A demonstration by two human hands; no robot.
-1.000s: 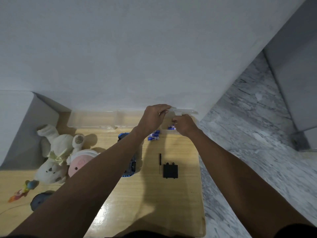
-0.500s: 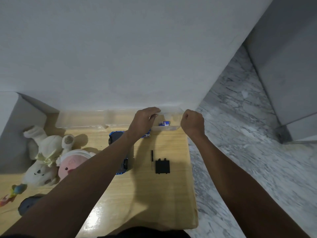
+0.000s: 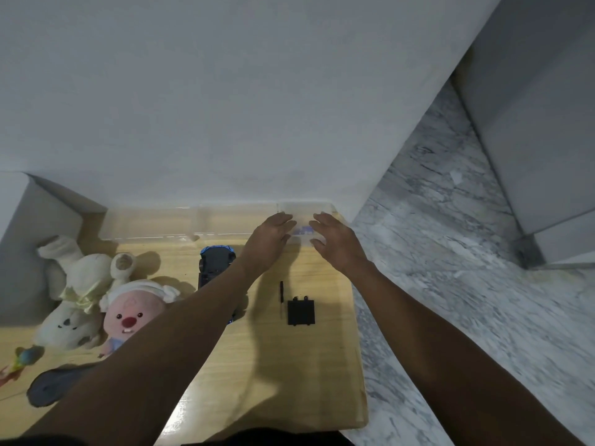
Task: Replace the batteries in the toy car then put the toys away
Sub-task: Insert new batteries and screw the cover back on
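1. Evidently both hands are busy at the small clear box (image 3: 304,220) at the bench's (image 3: 273,365) far right corner, against the wall: the left hand (image 3: 273,233) and the right hand (image 3: 331,236) flank it with fingers loosely spread, gripping nothing that I can make out.
2. Blue-labelled batteries (image 3: 301,231) show faintly through the plastic between the hands, which is probably why the hands are there.
3. Just left of the box, the toy car (image 3: 215,265) lies with its dark underside up, partly under the left forearm, seemingly so the battery bay is reachable.
4. Its black battery cover (image 3: 301,312) lies near the right edge with a small screwdriver (image 3: 281,299) just beside it, handy for refitting.
5. Two plush toys (image 3: 96,300) wait at the left near a long clear bin (image 3: 154,223), likely their store.
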